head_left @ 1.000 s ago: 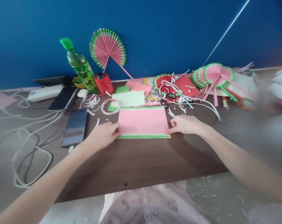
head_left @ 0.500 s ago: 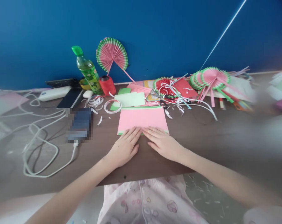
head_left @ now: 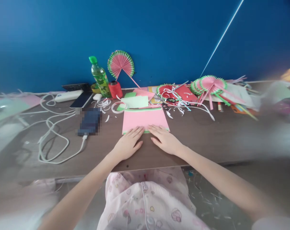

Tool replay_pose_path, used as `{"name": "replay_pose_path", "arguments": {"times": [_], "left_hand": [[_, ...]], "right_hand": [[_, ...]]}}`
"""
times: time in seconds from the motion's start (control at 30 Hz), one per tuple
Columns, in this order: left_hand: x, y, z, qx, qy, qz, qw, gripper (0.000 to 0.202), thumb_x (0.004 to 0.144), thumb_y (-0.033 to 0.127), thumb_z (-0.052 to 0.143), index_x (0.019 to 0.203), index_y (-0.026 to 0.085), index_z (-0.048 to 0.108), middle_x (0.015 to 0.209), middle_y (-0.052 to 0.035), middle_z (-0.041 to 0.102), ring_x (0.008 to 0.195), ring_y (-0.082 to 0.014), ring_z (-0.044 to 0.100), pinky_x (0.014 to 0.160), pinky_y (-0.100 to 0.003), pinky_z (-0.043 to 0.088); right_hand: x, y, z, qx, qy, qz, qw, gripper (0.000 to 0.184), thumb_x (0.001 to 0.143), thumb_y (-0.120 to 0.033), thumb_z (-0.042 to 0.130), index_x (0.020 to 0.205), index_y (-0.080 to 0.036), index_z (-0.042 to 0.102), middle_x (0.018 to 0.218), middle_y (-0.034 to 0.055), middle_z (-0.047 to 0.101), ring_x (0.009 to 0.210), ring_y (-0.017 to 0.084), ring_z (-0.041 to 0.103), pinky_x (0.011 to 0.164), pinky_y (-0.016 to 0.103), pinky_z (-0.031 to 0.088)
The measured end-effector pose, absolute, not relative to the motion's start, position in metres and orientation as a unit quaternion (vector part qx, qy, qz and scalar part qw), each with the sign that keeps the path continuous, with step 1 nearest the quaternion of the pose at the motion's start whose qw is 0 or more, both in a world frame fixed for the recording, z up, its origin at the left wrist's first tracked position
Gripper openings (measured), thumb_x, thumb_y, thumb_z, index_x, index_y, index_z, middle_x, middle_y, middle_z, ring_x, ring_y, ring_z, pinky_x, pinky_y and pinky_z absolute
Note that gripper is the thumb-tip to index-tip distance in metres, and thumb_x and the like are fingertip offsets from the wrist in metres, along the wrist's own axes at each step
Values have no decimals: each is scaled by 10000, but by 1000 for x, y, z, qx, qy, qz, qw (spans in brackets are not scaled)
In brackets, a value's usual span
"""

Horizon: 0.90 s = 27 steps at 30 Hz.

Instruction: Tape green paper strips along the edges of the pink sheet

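Observation:
A pink paper sheet (head_left: 145, 118) with green strips along its far and near edges lies flat on the brown desk (head_left: 207, 137). My left hand (head_left: 128, 145) rests flat on the desk, fingers stretched out, fingertips pressing the sheet's near edge. My right hand (head_left: 164, 140) lies beside it, also flat and open, its fingertips on the same edge. The two hands almost meet at the middle of that edge. Neither hand holds anything.
A phone (head_left: 90, 121) on a white cable (head_left: 53, 140) lies left of the sheet. Behind stand a green bottle (head_left: 99, 76), a red thread spool (head_left: 114, 89), paper fans (head_left: 121, 64), scissors (head_left: 167, 105), white paper strips (head_left: 195, 107) and a power bank (head_left: 68, 95).
My hands moved from the sheet's two sides to the middle of its near edge and flattened there. The camera view pulled back and tilted, so the desk looks smaller.

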State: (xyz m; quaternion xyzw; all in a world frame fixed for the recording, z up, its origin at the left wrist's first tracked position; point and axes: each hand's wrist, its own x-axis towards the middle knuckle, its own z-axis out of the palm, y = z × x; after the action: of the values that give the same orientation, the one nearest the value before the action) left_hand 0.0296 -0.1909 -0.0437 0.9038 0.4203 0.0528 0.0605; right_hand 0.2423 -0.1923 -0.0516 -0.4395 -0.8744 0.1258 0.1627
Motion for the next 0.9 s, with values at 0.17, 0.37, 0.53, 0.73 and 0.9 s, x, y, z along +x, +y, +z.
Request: {"name": "replay_pose_path", "arguments": {"times": [0.17,0.37,0.53,0.73,0.9], "left_hand": [[31,-191,-43,896,433,65,77,516,931,323,293,1405,120,320,1472,-63,323,1376,-159,254,1145,-365,204],[32,-192,-42,893,436,75,80,508,927,313,300,1389,106,349,1460,-82,348,1368,-171,276,1140,-375,214],[32,-193,-42,892,437,88,77,498,928,317,305,1379,115,369,1446,-94,372,1360,-169,293,1133,-377,231],[32,-196,-41,892,438,84,77,505,931,326,292,1382,110,365,1448,-91,371,1361,-165,292,1135,-360,219],[33,-191,-47,893,434,90,76,501,927,321,298,1380,116,366,1449,-83,371,1360,-166,293,1135,-367,222]], "right_hand": [[243,-192,-54,-445,-871,119,172,485,896,-266,365,1348,-101,429,1431,121,388,1358,204,313,1134,441,248],[242,-192,-53,-439,-871,127,179,480,892,-259,365,1343,-113,438,1426,121,394,1354,210,321,1130,464,248],[243,-192,-54,-436,-871,130,186,468,893,-263,370,1333,-129,455,1422,117,403,1353,211,323,1131,468,246],[243,-191,-55,-435,-872,129,187,458,896,-268,377,1322,-128,471,1420,117,408,1355,210,318,1134,455,243],[243,-191,-54,-434,-872,129,187,458,892,-261,384,1325,-133,467,1423,114,403,1352,207,324,1132,458,245]]}}
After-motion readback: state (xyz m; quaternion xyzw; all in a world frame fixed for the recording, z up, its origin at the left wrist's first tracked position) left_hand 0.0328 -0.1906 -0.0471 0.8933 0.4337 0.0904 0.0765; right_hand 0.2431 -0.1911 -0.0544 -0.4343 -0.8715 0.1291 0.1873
